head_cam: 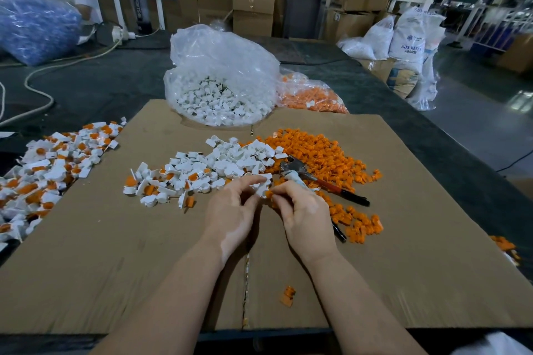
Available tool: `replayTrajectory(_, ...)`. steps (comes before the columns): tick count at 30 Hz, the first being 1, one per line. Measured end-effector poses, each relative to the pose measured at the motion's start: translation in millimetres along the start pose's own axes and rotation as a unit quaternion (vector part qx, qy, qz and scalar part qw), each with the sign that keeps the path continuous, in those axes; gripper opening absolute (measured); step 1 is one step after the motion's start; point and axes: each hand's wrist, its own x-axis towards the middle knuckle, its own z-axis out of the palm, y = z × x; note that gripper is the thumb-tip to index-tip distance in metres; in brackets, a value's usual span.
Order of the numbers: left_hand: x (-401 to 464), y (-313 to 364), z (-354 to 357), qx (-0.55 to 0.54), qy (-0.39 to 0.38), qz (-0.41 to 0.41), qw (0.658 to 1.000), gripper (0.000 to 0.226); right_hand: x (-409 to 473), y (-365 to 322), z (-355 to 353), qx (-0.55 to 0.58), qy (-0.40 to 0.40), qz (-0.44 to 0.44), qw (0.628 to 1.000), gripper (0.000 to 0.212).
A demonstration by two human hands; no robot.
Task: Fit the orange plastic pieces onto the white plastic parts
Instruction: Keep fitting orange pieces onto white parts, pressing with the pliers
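Both hands meet over cardboard sheet [403, 239] on bench. Left hand [230, 210] pinches white part [262, 190]; right hand [305, 210] pinches orange piece [268, 194] against it. White pile [225, 161] & orange pile [323, 153] just beyond, pliers [331, 184] beside.

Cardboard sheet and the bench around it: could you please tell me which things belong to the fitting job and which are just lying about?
In use: white part in left hand; orange piece in right hand; orange pile; white pile; assembled pile.

Lying about: pliers; blue bag; resin sacks.
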Motion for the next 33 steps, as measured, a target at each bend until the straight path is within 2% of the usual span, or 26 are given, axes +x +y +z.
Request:
replayTrajectory(4,-0.3,-1.5,1.0,-0.023,-0.008,-0.004,1.0,0.028,-0.2,1.7,1.2,-0.021,0.016,-0.004,1.0,0.007)
replayTrajectory(14,-1.0,-0.3,1.1,-0.074,-0.008,-0.007,0.997,0.021,-0.7,6.7,7.1,-0.072,0.022,0.002,0.997,0.016)
replayTrajectory(19,-3.0,4.5,-0.1,-0.089,-0.022,-0.007,0.996,0.015,-1.0,5.6,6.7,-0.056,0.002,0.002,0.998,0.023)
replayTrajectory(26,-1.2,3.5,1.1,-0.072,-0.022,-0.008,0.997,0.014,0.2,9.1,7.1,-0.059,-0.021,-0.005,0.998,0.014)
replayTrajectory(33,0.2,-1.1,0.9,-0.114,-0.013,-0.032,0.993,0.021,-0.7,6.4,3.2,-0.004,0.024,-0.018,1.0,0.016)
